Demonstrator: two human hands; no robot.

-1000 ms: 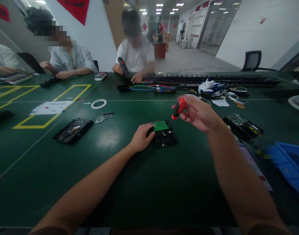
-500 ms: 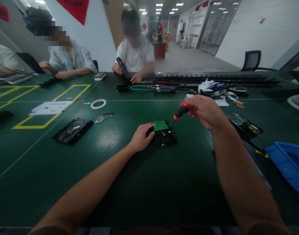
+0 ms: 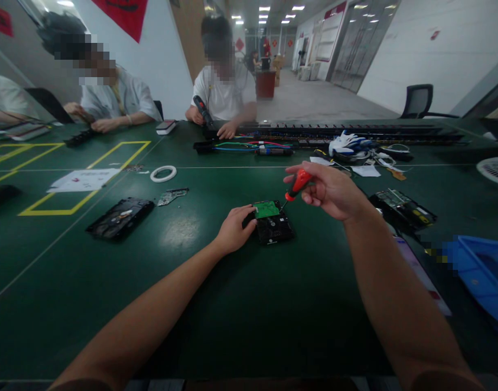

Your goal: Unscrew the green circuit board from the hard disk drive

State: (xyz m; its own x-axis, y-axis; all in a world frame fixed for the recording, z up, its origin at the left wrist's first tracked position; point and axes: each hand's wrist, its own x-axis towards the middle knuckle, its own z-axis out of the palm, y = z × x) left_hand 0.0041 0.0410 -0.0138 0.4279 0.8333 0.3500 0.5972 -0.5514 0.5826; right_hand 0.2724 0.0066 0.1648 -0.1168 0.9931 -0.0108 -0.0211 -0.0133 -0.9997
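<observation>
A black hard drive (image 3: 274, 228) with a green circuit board (image 3: 267, 209) on top lies on the green table (image 3: 232, 304) in front of me. My left hand (image 3: 233, 229) rests against the drive's left side and steadies it. My right hand (image 3: 330, 190) grips a screwdriver with a red and black handle (image 3: 296, 183). Its thin shaft slants down to the left, and the tip touches the right edge of the circuit board.
An opened drive (image 3: 120, 217), a loose board (image 3: 173, 195) and a white tape ring (image 3: 164, 174) lie to the left. More drive parts (image 3: 403, 209) and a blue bin (image 3: 483, 271) sit right. Two people work across the table; cables (image 3: 252, 146) and gloves (image 3: 346, 144) lie beyond.
My right hand swung the screwdriver handle out to the right and back again, with the tip staying at the board's edge. My left hand has not moved.
</observation>
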